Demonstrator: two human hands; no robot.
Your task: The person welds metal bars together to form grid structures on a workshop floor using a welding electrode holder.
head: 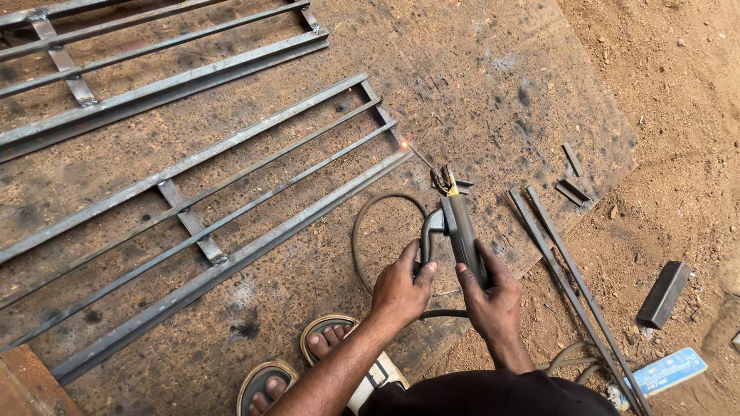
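Observation:
My right hand (489, 296) grips the handle of a welding electrode holder (461, 227). A thin electrode rod (420, 156) runs from its jaws up and left to a glowing orange spot (402, 144) on the end of a steel bar frame (231, 208). My left hand (401, 289) holds the thick welding cable (362, 231) just behind the holder, where it loops across the rusty steel plate (493, 85). The frame lies flat on that plate, with long parallel bars and short cross pieces.
A second bar frame (154, 69) lies at the upper left. Two long steel strips (566, 270) and short offcuts (572, 177) lie at the plate's right edge. On the sandy ground sit a dark metal block (663, 293) and a blue packet (667, 371). My sandalled feet (327, 347) rest below.

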